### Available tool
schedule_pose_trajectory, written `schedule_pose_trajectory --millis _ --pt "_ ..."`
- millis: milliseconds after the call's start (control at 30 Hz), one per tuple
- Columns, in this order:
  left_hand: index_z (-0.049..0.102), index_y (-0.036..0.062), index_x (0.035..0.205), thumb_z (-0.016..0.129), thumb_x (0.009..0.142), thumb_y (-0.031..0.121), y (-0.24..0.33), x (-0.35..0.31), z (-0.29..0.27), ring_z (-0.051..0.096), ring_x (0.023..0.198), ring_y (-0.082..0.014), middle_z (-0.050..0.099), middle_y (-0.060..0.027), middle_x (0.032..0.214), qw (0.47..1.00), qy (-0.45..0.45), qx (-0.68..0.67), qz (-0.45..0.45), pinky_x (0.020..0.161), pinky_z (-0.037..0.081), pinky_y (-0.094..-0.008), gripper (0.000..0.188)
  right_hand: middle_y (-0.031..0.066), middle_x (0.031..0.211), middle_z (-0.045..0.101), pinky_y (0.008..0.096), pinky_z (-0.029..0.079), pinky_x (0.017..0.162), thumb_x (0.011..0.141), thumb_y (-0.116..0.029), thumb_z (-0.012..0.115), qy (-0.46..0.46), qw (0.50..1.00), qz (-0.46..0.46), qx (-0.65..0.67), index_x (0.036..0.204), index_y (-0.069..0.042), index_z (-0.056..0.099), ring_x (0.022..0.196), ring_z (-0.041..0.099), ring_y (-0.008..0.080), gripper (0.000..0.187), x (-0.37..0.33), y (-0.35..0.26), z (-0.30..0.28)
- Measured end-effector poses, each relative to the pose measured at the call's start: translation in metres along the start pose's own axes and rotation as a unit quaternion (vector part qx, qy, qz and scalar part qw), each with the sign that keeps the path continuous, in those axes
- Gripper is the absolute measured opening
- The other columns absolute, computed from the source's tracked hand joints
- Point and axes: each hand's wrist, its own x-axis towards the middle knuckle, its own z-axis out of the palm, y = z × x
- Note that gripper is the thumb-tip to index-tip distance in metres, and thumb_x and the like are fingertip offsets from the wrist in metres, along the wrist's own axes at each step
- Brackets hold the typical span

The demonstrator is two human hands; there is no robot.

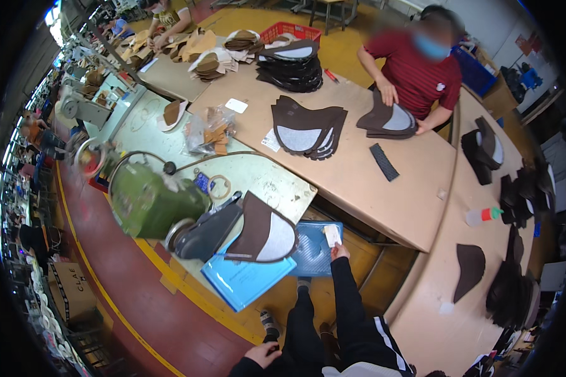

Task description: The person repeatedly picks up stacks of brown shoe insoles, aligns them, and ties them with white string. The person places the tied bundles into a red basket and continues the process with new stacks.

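Head view: right hand (339, 251) fingers pinching a small pale card (332, 235) over ribbed blue tray (311, 251); left hand (262, 355) loosely curled, empty.

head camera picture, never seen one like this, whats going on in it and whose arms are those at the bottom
This one picture comes from a wide fisheye camera worn on a person's head, looking down, so straight edges bend near the rim. There is no machine arm: the black-sleeved arms rising from the lower edge are the wearer's own. The right hand reaches forward and pinches a small white paper slip over a blue plastic tray. The left hand rests low on the wearer's lap, holding nothing visible. Beside the tray lie a brown and grey curved shoe-upper piece and a green bench machine. Across the tan worktable, a co-worker in a red shirt handles a stack of similar pieces.
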Motion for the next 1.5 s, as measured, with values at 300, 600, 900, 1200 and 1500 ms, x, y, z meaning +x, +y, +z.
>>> schedule_pose_trajectory --millis 300,600,900,1200,1500 --pt "0.052 0.0032 0.122 0.062 0.089 0.015 0.025 0.082 -0.010 0.061 0.097 -0.0131 0.064 -0.0092 0.105 0.934 0.144 -0.321 -0.066 0.084 0.048 -0.0245 0.036 0.0008 0.073 0.061 0.0201 0.046 0.044 0.087 -0.025 0.061 0.016 0.998 -0.053 0.024 0.102 -0.012 0.058 0.054 0.055 0.0090 0.019 0.127 -0.007 0.220" --pt "0.053 0.0062 0.121 0.059 0.088 0.024 0.029 0.091 -0.011 0.064 0.096 -0.0215 0.063 -0.0131 0.105 0.988 0.055 -0.137 -0.036 0.085 0.049 -0.0302 0.037 0.0011 0.085 0.064 0.0211 0.045 0.052 0.088 -0.025 0.059 -0.167 0.976 0.018 -0.138 0.110 -0.011 0.058 0.064 0.058 0.0094 0.026 0.109 0.029 0.163" --pt "0.054 0.0079 0.120 0.055 0.089 0.034 -0.008 0.057 -0.029 0.061 0.098 -0.0287 0.063 -0.0138 0.106 0.990 0.101 -0.029 0.096 0.084 0.048 -0.0358 0.041 0.0068 0.122 0.056 0.0335 0.041 0.088 0.090 -0.031 0.055 -0.067 0.982 0.093 -0.153 0.131 -0.014 0.047 0.099 0.052 0.0201 0.046 -0.072 0.018 -0.062" --pt "0.052 0.0176 0.125 0.049 0.087 0.050 -0.119 0.009 -0.101 0.058 0.102 -0.0355 0.060 -0.0173 0.112 0.931 0.065 0.331 0.141 0.087 0.047 -0.0455 0.050 0.0007 0.091 0.063 0.0248 0.048 0.068 0.087 -0.024 0.061 -0.059 0.994 -0.076 0.055 0.114 -0.012 0.057 0.076 0.057 0.0114 0.030 -0.284 -0.005 -0.201" --pt "0.050 0.0153 0.128 0.050 0.087 0.052 -0.155 -0.034 -0.075 0.057 0.106 -0.0355 0.059 -0.0185 0.116 0.844 -0.067 0.488 0.210 0.090 0.046 -0.0448 0.055 -0.0018 0.089 0.062 0.0288 0.045 0.070 0.086 -0.018 0.061 0.049 0.961 0.043 0.268 0.100 -0.014 0.063 0.076 0.054 0.0139 0.015 -0.482 0.127 -0.361"
